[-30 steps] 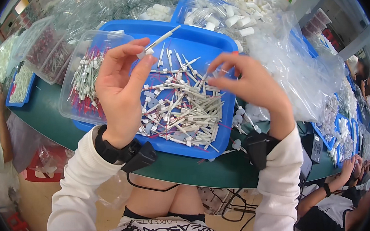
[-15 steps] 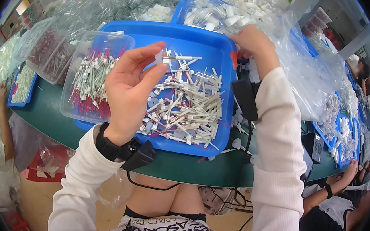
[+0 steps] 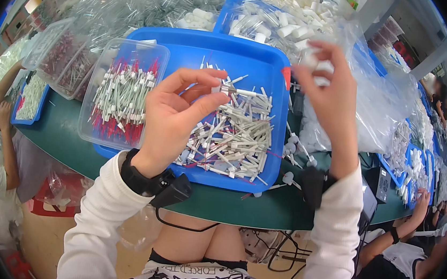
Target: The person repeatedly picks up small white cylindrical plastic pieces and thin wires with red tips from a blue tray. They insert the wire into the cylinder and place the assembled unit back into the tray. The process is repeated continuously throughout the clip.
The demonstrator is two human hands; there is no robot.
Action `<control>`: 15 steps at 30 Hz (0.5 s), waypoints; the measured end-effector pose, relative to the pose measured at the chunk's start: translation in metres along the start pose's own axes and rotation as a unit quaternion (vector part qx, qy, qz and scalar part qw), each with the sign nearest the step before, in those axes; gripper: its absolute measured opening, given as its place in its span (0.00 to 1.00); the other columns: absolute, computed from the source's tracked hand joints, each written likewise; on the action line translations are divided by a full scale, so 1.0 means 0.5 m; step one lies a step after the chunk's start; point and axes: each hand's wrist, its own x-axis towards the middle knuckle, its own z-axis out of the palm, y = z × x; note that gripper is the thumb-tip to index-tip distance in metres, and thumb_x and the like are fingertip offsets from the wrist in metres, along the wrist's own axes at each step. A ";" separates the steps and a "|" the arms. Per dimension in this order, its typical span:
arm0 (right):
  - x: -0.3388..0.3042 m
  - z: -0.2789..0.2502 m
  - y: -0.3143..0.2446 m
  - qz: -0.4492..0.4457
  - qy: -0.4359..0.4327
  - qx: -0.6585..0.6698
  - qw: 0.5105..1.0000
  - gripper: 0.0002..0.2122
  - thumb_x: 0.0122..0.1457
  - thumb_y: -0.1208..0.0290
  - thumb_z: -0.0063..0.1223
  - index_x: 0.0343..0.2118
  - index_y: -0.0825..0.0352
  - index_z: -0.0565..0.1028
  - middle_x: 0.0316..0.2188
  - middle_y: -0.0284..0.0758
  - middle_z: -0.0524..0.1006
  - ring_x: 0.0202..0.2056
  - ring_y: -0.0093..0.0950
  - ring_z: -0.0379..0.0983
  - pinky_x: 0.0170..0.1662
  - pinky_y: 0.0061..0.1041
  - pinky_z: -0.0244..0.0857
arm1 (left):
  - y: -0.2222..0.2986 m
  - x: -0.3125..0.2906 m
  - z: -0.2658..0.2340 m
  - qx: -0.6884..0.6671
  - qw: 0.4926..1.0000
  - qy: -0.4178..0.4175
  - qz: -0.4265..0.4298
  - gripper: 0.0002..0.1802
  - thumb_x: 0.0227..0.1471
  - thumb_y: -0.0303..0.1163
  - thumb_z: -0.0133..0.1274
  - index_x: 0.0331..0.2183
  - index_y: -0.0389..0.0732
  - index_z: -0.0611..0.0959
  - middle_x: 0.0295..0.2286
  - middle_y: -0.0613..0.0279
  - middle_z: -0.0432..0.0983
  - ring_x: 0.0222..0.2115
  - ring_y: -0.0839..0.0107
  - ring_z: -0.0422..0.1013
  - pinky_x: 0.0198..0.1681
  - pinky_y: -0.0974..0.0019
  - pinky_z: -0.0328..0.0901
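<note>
My left hand (image 3: pixel 180 114) is over the blue tray (image 3: pixel 179 41), its thumb and forefinger pinched on a thin white stick with a small collar (image 3: pixel 244 92). The stick points right, and its gripped end is mostly hidden by my fingers. Below it, many similar white sticks (image 3: pixel 240 136) lie in a loose heap, some with reddish tips. Smeared by motion, my right hand (image 3: pixel 333 91) is raised beyond the tray's right edge, near a clear bag of white cylindrical pieces. A blurred white patch shows between its fingers; I cannot tell whether it is held.
A clear plastic box (image 3: pixel 89 110) of red-ended sticks stands left of the tray. White cylinders (image 3: pixel 293 25) and clear plastic tubes (image 3: pixel 112 10) are piled behind. Loose white parts (image 3: pixel 293 146) and a black box (image 3: pixel 378 182) sit at right. Other people work at both sides.
My right hand has moved rightward and back toward me from the tray's far right corner. My left hand has shifted slightly right and down, still pinching the stick.
</note>
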 end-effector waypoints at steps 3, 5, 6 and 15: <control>-0.060 0.001 -0.019 -0.011 -0.064 0.048 0.997 0.14 0.43 0.76 0.60 0.35 0.67 0.72 0.27 0.32 0.74 0.27 0.21 0.72 0.26 0.17 0.64 | 0.001 -0.001 0.014 -0.021 1.000 -0.005 -0.016 0.11 0.45 0.19 0.53 0.35 0.32 0.74 0.38 0.51 0.70 0.36 0.68 0.71 0.40 0.69 0.67; -0.082 0.008 -0.005 -0.021 -0.078 0.119 0.990 0.13 0.42 0.76 0.61 0.33 0.67 0.73 0.27 0.31 0.74 0.27 0.20 0.71 0.26 0.16 0.64 | 0.008 0.000 0.017 -0.051 0.997 0.002 -0.060 0.11 0.46 0.20 0.53 0.36 0.31 0.74 0.37 0.51 0.71 0.35 0.67 0.72 0.39 0.68 0.68; -0.087 0.012 0.001 -0.025 -0.085 0.155 0.984 0.13 0.41 0.76 0.62 0.32 0.67 0.74 0.27 0.30 0.73 0.27 0.20 0.71 0.26 0.16 0.64 | 0.008 0.001 0.016 -0.045 0.997 -0.004 -0.069 0.11 0.47 0.21 0.52 0.37 0.31 0.74 0.37 0.51 0.71 0.34 0.67 0.72 0.39 0.68 0.68; -0.094 0.011 0.001 -0.086 -0.078 0.080 0.990 0.12 0.39 0.79 0.63 0.30 0.66 0.77 0.27 0.30 0.73 0.28 0.20 0.70 0.25 0.15 0.64 | 0.001 -0.001 0.009 -0.010 0.995 -0.022 -0.096 0.12 0.50 0.24 0.49 0.38 0.32 0.73 0.35 0.51 0.72 0.32 0.66 0.72 0.36 0.68 0.68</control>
